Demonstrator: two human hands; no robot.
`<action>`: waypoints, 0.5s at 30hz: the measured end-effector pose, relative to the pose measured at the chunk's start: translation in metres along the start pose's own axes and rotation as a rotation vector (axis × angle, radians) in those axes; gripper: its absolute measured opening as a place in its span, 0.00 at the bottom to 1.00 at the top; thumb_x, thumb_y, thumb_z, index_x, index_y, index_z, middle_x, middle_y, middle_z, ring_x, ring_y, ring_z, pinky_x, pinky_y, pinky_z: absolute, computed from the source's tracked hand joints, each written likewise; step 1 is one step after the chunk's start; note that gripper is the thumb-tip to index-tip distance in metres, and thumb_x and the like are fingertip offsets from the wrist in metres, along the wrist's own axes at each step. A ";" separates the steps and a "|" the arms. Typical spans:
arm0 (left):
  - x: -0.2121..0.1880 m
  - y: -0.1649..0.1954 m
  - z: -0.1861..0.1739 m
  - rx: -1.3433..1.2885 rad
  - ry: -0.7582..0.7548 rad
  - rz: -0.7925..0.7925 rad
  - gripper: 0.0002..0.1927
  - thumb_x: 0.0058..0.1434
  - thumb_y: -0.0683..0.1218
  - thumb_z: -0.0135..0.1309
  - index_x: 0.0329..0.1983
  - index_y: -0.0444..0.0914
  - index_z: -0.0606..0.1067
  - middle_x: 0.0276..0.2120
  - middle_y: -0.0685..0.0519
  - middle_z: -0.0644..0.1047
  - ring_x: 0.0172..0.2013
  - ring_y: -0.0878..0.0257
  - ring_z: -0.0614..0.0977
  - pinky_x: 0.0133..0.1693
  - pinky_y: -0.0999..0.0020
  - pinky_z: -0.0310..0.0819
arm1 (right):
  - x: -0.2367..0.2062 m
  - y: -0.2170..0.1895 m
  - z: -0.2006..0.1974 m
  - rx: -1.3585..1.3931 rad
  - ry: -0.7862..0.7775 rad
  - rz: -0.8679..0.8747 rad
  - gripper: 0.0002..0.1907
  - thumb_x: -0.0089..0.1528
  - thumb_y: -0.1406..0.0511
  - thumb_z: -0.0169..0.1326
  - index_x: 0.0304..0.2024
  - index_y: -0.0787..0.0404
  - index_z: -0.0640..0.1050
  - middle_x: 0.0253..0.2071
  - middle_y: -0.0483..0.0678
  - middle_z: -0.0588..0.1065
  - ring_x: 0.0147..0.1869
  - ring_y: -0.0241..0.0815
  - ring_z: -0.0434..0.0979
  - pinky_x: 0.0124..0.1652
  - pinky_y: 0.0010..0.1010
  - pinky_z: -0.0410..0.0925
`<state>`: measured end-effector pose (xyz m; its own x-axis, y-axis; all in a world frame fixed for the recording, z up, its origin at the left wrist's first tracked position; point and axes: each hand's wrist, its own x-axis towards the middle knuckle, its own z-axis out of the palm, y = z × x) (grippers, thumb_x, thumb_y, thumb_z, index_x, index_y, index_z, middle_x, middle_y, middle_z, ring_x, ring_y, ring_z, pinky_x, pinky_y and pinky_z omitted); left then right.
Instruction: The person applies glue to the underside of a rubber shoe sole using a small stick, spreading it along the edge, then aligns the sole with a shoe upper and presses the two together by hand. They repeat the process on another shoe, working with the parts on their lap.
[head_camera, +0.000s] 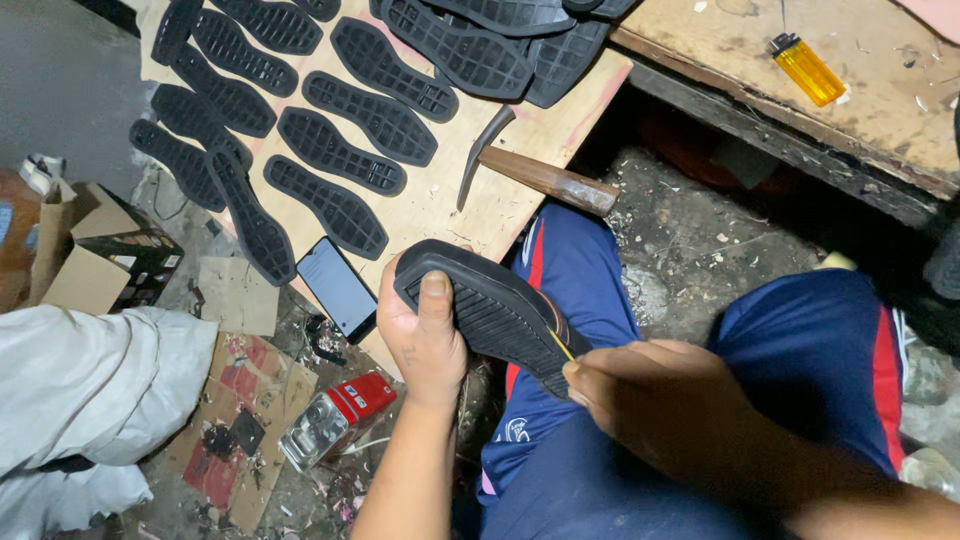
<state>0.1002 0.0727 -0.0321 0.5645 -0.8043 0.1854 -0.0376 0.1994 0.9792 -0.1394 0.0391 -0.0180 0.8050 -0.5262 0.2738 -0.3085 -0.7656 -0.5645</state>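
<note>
My left hand (425, 335) grips a black rubber shoe sole (485, 305) by its toe end, thumb on the ribbed tread, holding it over my blue-clad knees. My right hand (665, 405) pinches a thin yellow-handled tool (560, 346) against the sole's heel edge; its tip is hidden. Several more black soles (330, 150) lie in rows on a plywood board (445, 200) just beyond my hands.
A hammer with a wooden handle (545, 178) rests on the board's near edge. A phone (338, 288) lies by the board, a small metal-and-red can (335, 418) on the littered floor. A yellow lighter (806, 70) sits on a wooden bench at top right. Cardboard boxes (95, 255) stand at left.
</note>
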 end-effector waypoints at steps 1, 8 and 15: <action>0.000 0.002 0.000 0.007 -0.010 -0.008 0.23 0.70 0.55 0.57 0.53 0.31 0.72 0.43 0.52 0.78 0.44 0.66 0.79 0.51 0.71 0.73 | -0.002 0.000 -0.001 0.002 -0.038 0.034 0.13 0.58 0.59 0.63 0.41 0.57 0.79 0.35 0.43 0.79 0.38 0.43 0.82 0.36 0.36 0.73; -0.010 0.023 0.023 -0.040 -0.211 -0.036 0.27 0.66 0.54 0.63 0.57 0.31 0.69 0.46 0.50 0.79 0.46 0.64 0.80 0.54 0.69 0.75 | -0.008 0.002 -0.030 0.214 0.293 0.192 0.11 0.62 0.65 0.57 0.47 0.59 0.77 0.48 0.52 0.78 0.50 0.50 0.82 0.49 0.34 0.74; -0.025 0.050 0.063 0.069 -0.547 0.086 0.20 0.60 0.48 0.67 0.50 0.35 0.75 0.47 0.52 0.77 0.48 0.64 0.80 0.54 0.68 0.76 | -0.004 -0.012 -0.063 0.227 0.308 0.211 0.35 0.54 0.62 0.66 0.62 0.64 0.70 0.59 0.56 0.72 0.47 0.44 0.78 0.43 0.27 0.72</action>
<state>0.0320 0.0671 0.0171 0.0476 -0.9637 0.2629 -0.1291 0.2550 0.9583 -0.1708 0.0273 0.0368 0.5371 -0.7745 0.3342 -0.3033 -0.5470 -0.7803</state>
